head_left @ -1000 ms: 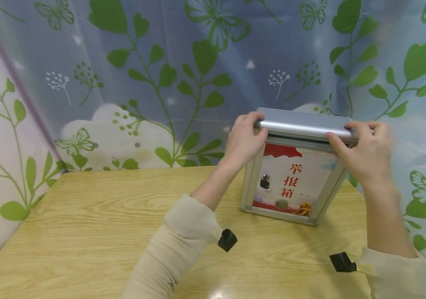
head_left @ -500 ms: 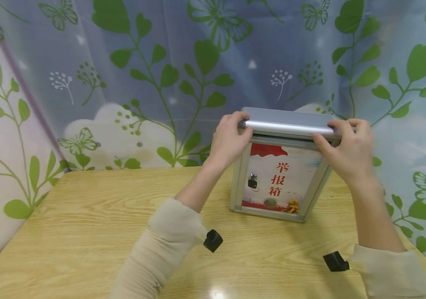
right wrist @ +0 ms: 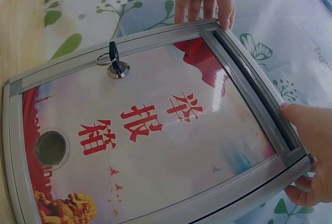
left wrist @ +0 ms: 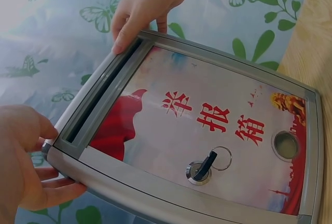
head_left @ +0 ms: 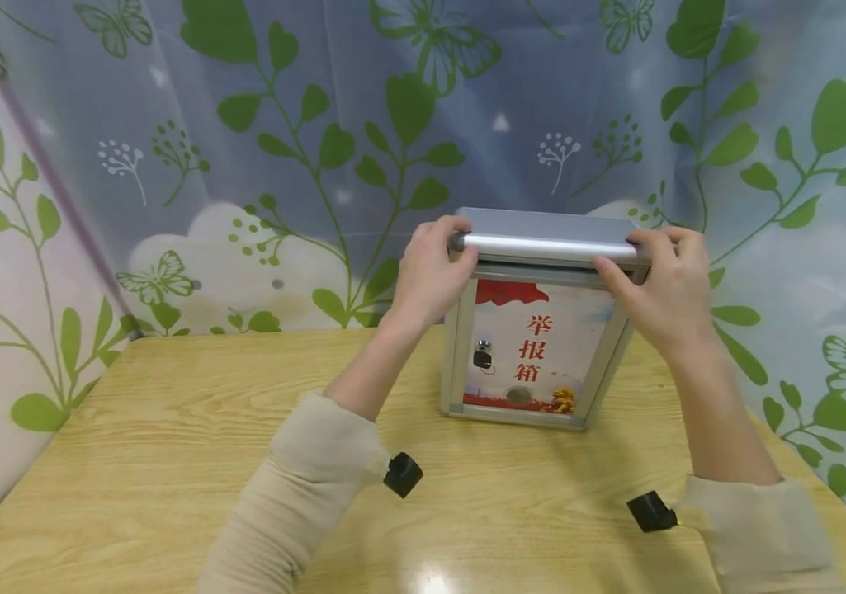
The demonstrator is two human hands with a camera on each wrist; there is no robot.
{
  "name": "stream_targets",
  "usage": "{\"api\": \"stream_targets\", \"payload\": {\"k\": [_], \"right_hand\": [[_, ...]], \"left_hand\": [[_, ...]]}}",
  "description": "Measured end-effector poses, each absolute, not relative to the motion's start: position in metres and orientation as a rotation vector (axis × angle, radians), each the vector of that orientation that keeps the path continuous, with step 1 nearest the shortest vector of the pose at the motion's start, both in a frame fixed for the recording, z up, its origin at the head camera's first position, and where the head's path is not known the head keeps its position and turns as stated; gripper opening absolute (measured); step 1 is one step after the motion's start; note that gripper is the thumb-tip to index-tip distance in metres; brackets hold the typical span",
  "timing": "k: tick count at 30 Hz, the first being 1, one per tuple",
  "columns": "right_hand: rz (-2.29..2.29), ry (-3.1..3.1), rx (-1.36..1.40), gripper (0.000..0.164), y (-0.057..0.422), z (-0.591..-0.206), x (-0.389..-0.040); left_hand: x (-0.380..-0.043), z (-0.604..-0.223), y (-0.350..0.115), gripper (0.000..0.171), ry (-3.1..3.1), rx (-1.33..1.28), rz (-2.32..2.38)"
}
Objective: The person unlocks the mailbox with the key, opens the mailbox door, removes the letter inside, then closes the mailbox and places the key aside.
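Note:
A silver-framed report box with red Chinese lettering stands upright on the right half of the table; whether its base touches the wood all round I cannot tell. My left hand grips its top left corner, thumb in front by the slot. At the top right corner my right hand holds on the same way, as the right wrist view confirms with the thumb on the rim near the slot. A key with a ring sits in the lock on the front panel. The box's back is hidden.
The wooden table stretches away to the left and in front of the box. Behind it hangs a curtain printed with green leaves and butterflies. Black wrist cameras stick out from both beige sleeves.
Both hands have moved the box leftward across the table, keeping their grip on its top corners. The box still faces me and stays upright.

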State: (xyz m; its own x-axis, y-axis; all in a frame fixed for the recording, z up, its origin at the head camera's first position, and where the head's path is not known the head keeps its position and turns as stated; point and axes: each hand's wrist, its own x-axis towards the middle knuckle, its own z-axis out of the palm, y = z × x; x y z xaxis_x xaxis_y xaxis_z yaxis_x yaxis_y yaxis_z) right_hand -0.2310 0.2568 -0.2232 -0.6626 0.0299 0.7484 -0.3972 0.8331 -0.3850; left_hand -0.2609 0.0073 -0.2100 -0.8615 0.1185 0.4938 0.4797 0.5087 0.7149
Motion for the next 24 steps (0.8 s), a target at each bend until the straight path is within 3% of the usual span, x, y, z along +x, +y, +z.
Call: {"api": "stream_targets", "payload": {"k": [24], "right_hand": [[0.709,-2.148,0.407,0.041,0.23,-0.227,-0.242]], "left_hand": [[-0.253,-0.208,-0.024,0.033,-2.365,-0.414,-1.298]]}}
